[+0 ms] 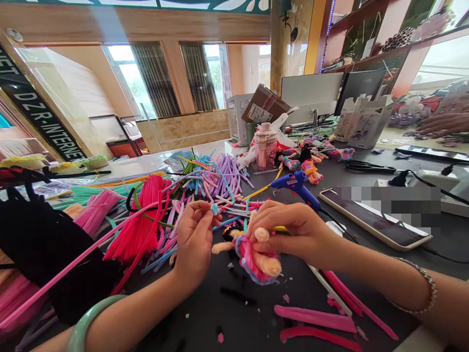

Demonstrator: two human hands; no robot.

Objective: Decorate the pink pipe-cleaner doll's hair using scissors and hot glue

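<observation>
My right hand [298, 230] is closed around a small pipe-cleaner doll [252, 256] with a pink and blue dress and peach limbs, held just above the dark table [227, 318]. My left hand [194, 239] pinches a tiny light-blue pipe-cleaner piece [215, 209] between thumb and fingertips, close to the doll's head. A green bangle [86, 322] circles my left wrist and a silver bracelet [425, 288] my right.
Piles of coloured pipe cleaners [146, 215] cover the left. A blue glue gun [295, 186] lies behind my hands, a phone [373, 220] to the right, scissors [370, 167] farther back. Pink cut strips [315, 318] lie near. Finished dolls [311, 159], a pink bottle [266, 144] and another person's hand [441, 122] are behind.
</observation>
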